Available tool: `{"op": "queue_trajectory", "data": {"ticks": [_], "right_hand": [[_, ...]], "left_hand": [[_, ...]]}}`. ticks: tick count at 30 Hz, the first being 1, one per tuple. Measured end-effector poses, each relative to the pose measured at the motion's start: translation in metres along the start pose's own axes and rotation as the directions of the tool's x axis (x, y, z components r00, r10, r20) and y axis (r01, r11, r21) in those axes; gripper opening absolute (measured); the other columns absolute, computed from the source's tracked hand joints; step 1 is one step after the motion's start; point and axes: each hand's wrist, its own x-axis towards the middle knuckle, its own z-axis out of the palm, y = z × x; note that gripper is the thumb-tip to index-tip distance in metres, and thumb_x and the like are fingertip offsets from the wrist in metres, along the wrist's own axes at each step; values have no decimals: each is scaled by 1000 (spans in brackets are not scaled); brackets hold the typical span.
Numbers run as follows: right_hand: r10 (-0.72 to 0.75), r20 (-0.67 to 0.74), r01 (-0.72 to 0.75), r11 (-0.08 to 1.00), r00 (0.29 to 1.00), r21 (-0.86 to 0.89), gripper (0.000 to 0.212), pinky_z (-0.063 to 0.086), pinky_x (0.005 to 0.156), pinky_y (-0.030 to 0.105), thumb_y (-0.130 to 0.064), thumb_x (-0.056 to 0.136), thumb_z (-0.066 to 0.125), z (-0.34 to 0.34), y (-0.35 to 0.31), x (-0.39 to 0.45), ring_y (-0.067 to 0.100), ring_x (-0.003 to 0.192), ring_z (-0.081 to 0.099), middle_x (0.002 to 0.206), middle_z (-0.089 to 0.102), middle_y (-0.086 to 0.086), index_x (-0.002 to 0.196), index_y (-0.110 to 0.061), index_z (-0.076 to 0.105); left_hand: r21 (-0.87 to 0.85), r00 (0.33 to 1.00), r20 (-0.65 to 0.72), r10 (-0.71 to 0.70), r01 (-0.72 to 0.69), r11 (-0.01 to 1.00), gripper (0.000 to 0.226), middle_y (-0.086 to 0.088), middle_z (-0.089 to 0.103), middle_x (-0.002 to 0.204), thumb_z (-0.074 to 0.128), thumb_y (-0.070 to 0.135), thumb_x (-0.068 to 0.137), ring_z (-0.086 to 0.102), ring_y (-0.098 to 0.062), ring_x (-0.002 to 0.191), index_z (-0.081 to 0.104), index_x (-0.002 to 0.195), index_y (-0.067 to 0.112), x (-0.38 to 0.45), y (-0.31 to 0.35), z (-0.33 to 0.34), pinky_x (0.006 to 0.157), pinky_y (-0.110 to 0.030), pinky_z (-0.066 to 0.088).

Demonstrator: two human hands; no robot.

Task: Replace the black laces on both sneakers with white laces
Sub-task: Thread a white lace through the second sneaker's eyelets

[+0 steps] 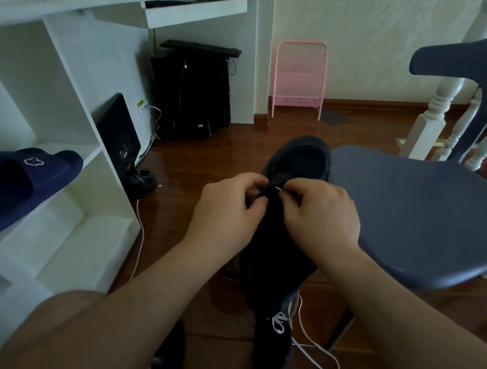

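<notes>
The black sneaker (283, 238) is held up between the knees, its long axis running away from the person, opening farthest. Both hands meet at its upper eyelets: the left hand (228, 210) pinches the eyelet edge, and the right hand (320, 215) pinches the white lace (279, 189) tip, just right of the hole.

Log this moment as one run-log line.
left hand: grips held sneaker | right hand: pinches white lace tip | floor sneaker: white-laced
</notes>
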Motion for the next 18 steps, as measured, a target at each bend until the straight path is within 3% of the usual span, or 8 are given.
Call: {"op": "queue_trajectory", "data": {"ticks": [4, 8, 12, 16, 18], "right_hand": [[51, -49, -46, 993, 998, 109, 16, 53, 60, 30, -33, 97, 63, 4, -5, 1, 12, 73, 64, 77, 71, -11, 92, -30, 79], [84, -78, -70, 983, 993, 170, 15, 53, 60, 28, -32, 96, 65, 2, -9, 1, 8, 72, 63, 75, 70, -13, 90, -29, 79], [133, -81, -116, 975, 988, 189, 13, 47, 56, 23, -32, 96, 66, 2, -8, 0, 6, 70, 62, 73, 69, -14, 89, -29, 77], [129, -59, -117, 978, 990, 173, 13, 44, 56, 23, -33, 96, 65, 3, -7, 1, 5, 69, 61, 73, 67, -14, 90, -30, 76], [97, -45, -89, 985, 994, 150, 13, 46, 56, 24, -34, 96, 65, 4, -7, 0, 5, 68, 60, 72, 66, -14, 90, -30, 75]], "left_hand": [[-37, 999, -36, 8, -9, 999, 27, 14, 75, 108, 66, 30, 102, 67, 0, 90, 74, 128, 29, 2, 2, -1, 71, -3, 46], [-82, 999, -48, -23, 19, 996, 24, 19, 71, 97, 67, 27, 102, 64, 5, 84, 76, 124, 27, 3, 2, -4, 69, 2, 43], [-82, 999, -33, -19, 16, 997, 24, 18, 73, 99, 66, 29, 102, 66, 4, 86, 76, 124, 27, 2, 3, -3, 71, -4, 48], [-80, 1000, -23, -10, 8, 997, 26, 15, 74, 100, 65, 32, 102, 69, 0, 87, 75, 126, 29, -1, 4, -3, 76, -21, 59], [-72, 1000, -13, -1, 0, 997, 27, 14, 75, 101, 65, 32, 102, 68, 0, 87, 74, 127, 29, -3, 5, -3, 76, -19, 57]]}}
